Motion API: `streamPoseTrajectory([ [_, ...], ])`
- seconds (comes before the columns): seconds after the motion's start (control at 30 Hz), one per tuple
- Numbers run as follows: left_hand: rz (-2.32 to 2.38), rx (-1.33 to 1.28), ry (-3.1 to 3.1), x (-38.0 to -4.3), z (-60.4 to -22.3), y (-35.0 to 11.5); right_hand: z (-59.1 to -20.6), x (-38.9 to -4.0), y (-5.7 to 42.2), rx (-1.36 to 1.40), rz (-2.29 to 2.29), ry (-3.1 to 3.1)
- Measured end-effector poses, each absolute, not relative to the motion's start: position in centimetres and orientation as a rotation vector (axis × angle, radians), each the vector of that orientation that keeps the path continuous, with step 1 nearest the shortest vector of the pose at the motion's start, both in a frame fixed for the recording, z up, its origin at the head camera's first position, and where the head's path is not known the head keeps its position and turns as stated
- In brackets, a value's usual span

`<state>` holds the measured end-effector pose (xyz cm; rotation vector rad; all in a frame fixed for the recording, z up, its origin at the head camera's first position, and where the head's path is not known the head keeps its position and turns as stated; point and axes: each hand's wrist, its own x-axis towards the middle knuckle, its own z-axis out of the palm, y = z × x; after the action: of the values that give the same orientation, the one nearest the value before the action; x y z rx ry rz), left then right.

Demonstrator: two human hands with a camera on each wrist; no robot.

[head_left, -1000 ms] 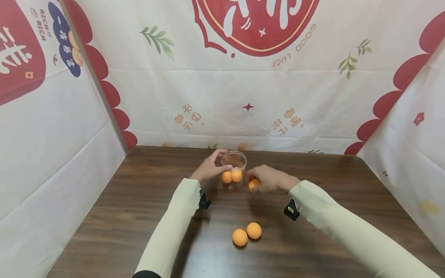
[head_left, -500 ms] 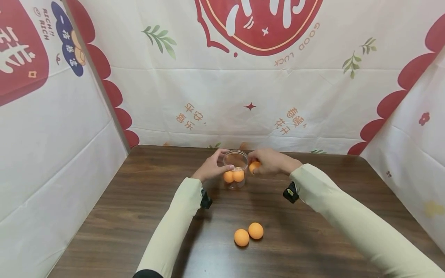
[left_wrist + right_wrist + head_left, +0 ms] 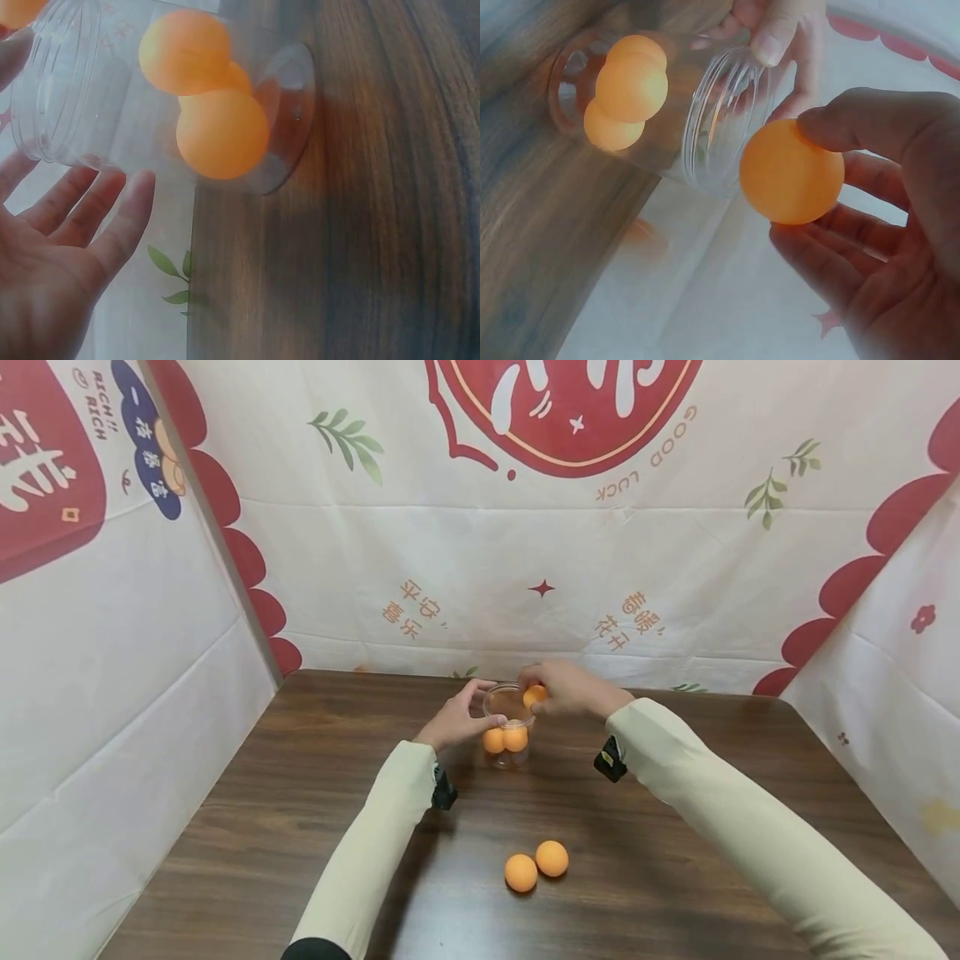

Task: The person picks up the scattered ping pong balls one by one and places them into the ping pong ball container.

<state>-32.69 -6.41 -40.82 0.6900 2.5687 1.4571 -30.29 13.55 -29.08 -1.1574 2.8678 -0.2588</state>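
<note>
A clear plastic jar (image 3: 507, 756) with a threaded mouth stands uncapped near the table's back edge. Several orange ping-pong balls (image 3: 223, 135) lie at its bottom. My left hand (image 3: 459, 718) holds the jar near the rim, thumb in front and fingers around the far side. Between thumb and fingertips, my right hand (image 3: 573, 689) pinches another orange ping-pong ball (image 3: 792, 172), right at the jar's mouth in the right wrist view.
Two loose orange ping-pong balls, a left one (image 3: 521, 872) and a right one (image 3: 552, 858), lie side by side nearer the front of the brown wooden table (image 3: 300, 827). Printed white cloth (image 3: 480, 560) hangs behind the table and along both sides.
My right hand has lifted its ping-pong ball from low beside the jar up to the rim, moving slightly left. The left hand keeps its hold on the jar.
</note>
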Motion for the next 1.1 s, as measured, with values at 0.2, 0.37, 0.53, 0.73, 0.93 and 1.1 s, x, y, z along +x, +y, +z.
streamPoseTrajectory([
  [0.2,1.449,0.696,2.557,-32.6,-40.6,-6.5,-29.7,-30.7,12.9,-1.116,-0.265,2.923],
  [0.37,1.447,0.702,2.548,-32.5,-40.4,-6.6,-30.7,-31.1,12.7,-1.147,-0.287,2.96],
  [0.53,1.434,0.694,2.54,-32.4,-40.2,-6.6,-31.7,-31.5,12.6,-1.149,-0.321,2.949],
  [0.73,1.437,0.698,2.533,-32.5,-40.4,-6.4,-32.5,-31.8,12.5,-1.146,-0.342,2.925],
  [0.93,1.447,0.711,2.533,-32.6,-40.6,-6.5,-32.8,-31.8,12.5,-1.142,-0.328,2.934],
  [1.1,1.443,0.713,2.536,-32.6,-40.6,-6.6,-33.1,-31.9,12.6,-1.133,-0.326,2.943],
])
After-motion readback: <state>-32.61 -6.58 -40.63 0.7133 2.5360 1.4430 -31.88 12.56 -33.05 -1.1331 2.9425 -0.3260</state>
